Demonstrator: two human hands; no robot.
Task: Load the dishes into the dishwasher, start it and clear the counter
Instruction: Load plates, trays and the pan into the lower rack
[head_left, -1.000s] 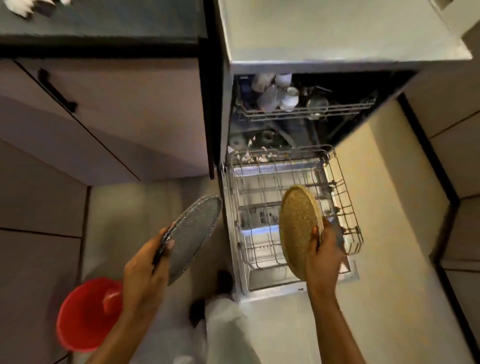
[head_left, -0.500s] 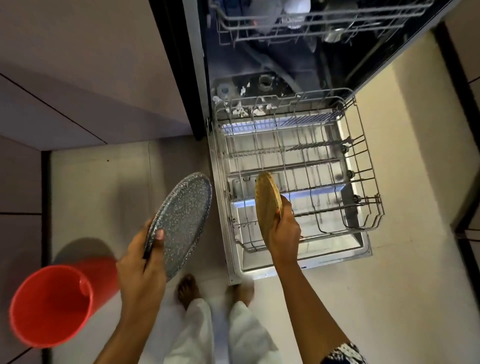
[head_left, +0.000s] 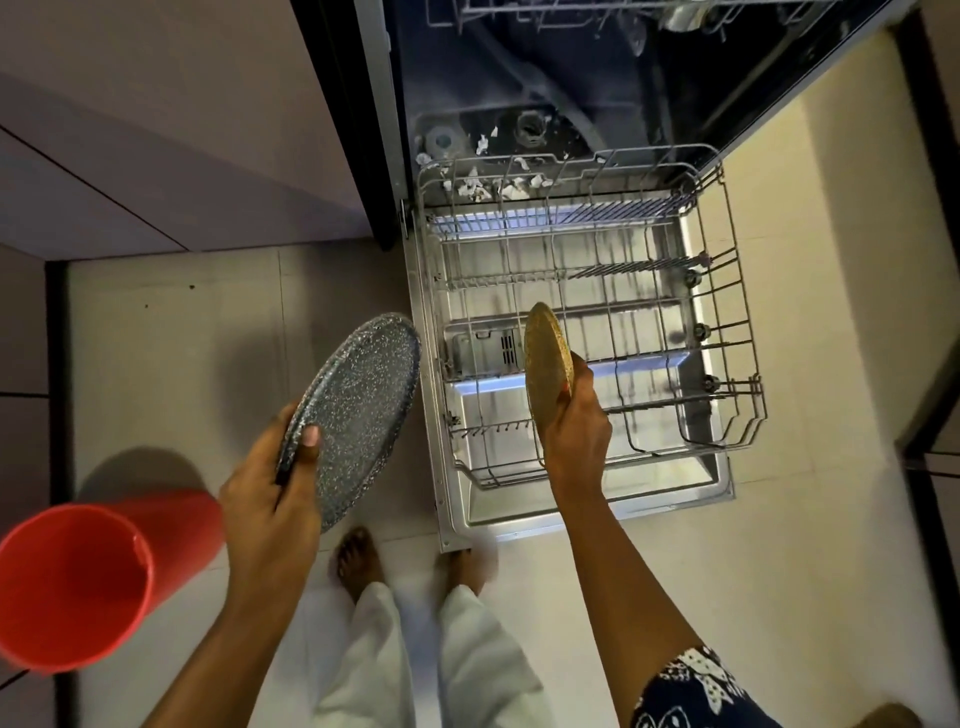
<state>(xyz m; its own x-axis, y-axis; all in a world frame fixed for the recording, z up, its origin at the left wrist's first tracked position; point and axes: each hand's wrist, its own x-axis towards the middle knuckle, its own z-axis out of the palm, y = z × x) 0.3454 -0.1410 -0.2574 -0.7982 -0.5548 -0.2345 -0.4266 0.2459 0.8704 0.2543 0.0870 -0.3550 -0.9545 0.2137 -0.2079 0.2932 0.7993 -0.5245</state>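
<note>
Over lower rack (head_left: 623, 269), gold plate (head_left: 544, 364)

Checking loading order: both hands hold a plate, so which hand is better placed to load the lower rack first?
Right. The right hand holds the gold plate on edge over the lower rack; the left hand holds the speckled grey plate beside it, over the floor.

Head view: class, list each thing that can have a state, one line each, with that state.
Dishwasher door: open, folded down.
Lower rack: pulled out, no dishes seated.
Gold plate: on edge over the rack, gripped by right hand.
Speckled grey plate: tilted, outside the rack, held by left hand.
Red bucket: upright, nothing visible inside.
</note>
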